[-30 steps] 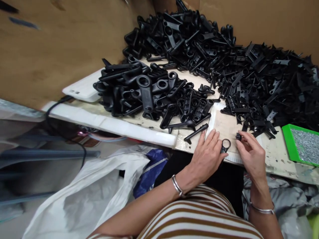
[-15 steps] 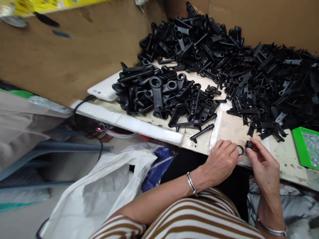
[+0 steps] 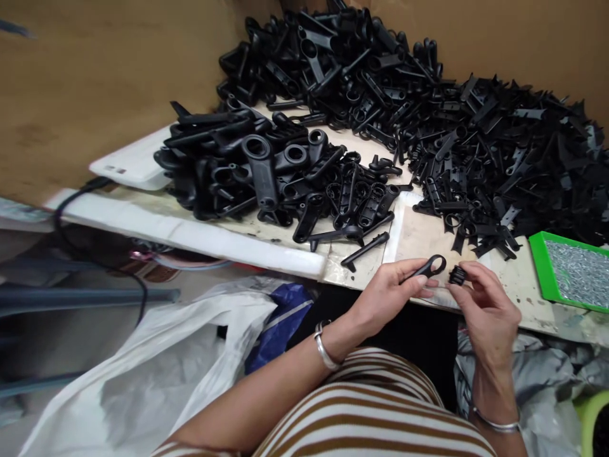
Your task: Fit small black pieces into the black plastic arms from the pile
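Note:
My left hand [image 3: 387, 293] is closed on a black plastic lever with a ring end [image 3: 429, 266], held over the near edge of the table [image 3: 533, 304]. My right hand [image 3: 483, 304] pinches a small black ridged piece [image 3: 457, 275] right beside the ring. A large heap of black plastic levers [image 3: 380, 108] covers the table behind my hands. One single black lever [image 3: 364, 250] lies on the table just left of my left hand.
A green tray [image 3: 537, 263] of small metal bits sits at the right. A white device [image 3: 133, 166] with a black cable [image 3: 71, 203] lies at the left. Cardboard walls [image 3: 104, 76] stand behind. White [image 3: 157, 374] and blue [image 3: 280, 324] plastic bags lie below the table.
My left hand has turned and lifted the ringed lever, so its ring end now shows fully. My right hand has kept the small piece close beside the ring.

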Available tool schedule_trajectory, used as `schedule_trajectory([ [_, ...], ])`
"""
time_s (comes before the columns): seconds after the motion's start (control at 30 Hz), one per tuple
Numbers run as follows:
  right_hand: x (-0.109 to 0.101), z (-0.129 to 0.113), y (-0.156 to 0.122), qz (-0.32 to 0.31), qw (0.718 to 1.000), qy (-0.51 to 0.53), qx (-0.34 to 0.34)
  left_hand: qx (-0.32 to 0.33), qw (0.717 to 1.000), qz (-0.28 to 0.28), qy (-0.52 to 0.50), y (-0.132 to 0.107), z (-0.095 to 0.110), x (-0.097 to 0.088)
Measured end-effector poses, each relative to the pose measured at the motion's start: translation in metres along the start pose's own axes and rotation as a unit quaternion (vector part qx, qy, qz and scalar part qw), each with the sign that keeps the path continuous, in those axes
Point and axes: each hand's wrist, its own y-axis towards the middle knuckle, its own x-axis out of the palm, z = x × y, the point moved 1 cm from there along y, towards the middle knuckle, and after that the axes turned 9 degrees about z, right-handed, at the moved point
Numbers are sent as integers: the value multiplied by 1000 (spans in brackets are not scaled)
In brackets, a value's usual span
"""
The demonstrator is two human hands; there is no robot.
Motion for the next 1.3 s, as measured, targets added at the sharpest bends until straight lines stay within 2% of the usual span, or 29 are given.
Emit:
schedule_trajectory([
  [0.1, 10, -7, 0, -22, 993, -61, -100, -7, 998, -4, -67, 0, -2, 3],
  [0.23, 18, -11, 3, -19, 975, -127, -179, 18, 999, -4, -38, -2, -1, 6],
  [0.37, 20, -11, 4, -35, 972, -135, -191, 87, 994, 16, 69, -5, 0, 6],
  [0.47, 22, -14, 3, -34, 973, -133, -183, 166, 968, 31, 187, -7, 1, 6],
  [0.53, 24, -15, 3, -21, 978, -127, -162, 193, 956, 31, 221, -8, 1, 6],
  [0.63, 24, -14, 4, -21, 989, -93, -109, 178, 967, 23, 183, -5, 0, 6],
  [0.77, 14, -10, 11, -94, 992, -55, -65, 100, 994, 14, 39, 1, -2, 5],
  [0.87, 5, -10, 15, -110, 982, -93, -124, 91, 996, 14, 10, 4, 0, 6],
  [1.0, 6, -17, 16, -109, 953, -150, -238, 171, 977, 32, 126, 4, 2, 6],
  [1.13, 11, -20, 15, -117, 940, -167, -273, 187, 962, 41, 197, 2, 1, 6],
  [1.3, 12, -14, 10, -55, 947, -156, -275, 123, 989, 6, 83, 2, 0, 8],
])
